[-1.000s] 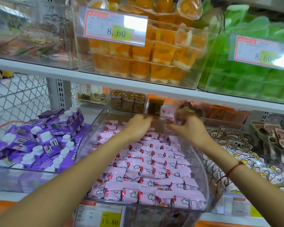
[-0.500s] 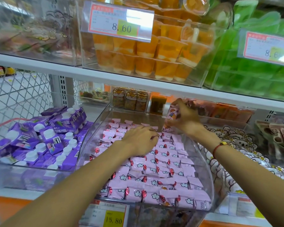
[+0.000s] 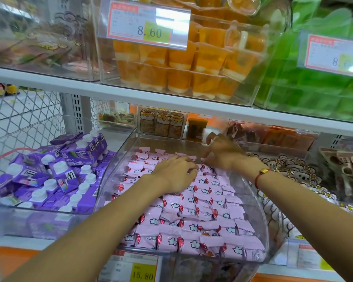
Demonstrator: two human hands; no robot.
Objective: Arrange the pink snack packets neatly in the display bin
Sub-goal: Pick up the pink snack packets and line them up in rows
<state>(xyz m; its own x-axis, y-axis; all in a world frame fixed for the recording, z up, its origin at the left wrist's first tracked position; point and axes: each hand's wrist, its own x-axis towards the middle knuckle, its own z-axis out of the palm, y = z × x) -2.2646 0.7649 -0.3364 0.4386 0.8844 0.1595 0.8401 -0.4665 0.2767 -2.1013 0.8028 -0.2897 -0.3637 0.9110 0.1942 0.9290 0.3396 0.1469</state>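
A clear curved display bin (image 3: 262,216) on the lower shelf holds several rows of pink snack packets (image 3: 192,226) with white flower and red prints. My left hand (image 3: 175,174) lies palm down on the packets in the bin's middle-back, fingers spread, holding nothing. My right hand (image 3: 224,153), with a red bracelet on the wrist, reaches to the back right of the bin. Its fingertips curl down onto a pink packet at the back row and appear to pinch it. The packets under both hands are hidden.
To the left, a clear bin holds purple drink cartons (image 3: 59,174). On the right are bear-print packets (image 3: 293,171). The white upper shelf (image 3: 171,98) hangs close above, carrying orange jelly cups (image 3: 192,64) and green ones (image 3: 314,88). A 15.80 price tag (image 3: 139,269) is fixed below the bin.
My right hand, which held a pink packet up near the shelf edge, has come down to the back row. My left hand has slid nearer and flattened on the packets.
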